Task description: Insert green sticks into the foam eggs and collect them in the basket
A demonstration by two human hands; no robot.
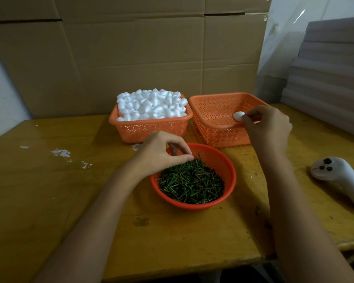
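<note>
Head view gives us two square orange baskets side by side at the back of the wooden table (49, 201): the left basket (150, 129) is heaped with white foam eggs (151, 104), and over the right basket (219, 137) our right hand (268, 127) pinches a single foam egg (239, 116) at its fingertips, low inside the near right corner. Nearer us, a round orange bowl (231, 180) holds a dense pile of green sticks (192, 180). Our left hand (161, 152) curls over the bowl's far left rim, thumb and forefinger narrowed onto the pile, though we cannot tell whether a stick is caught between them.
</note>
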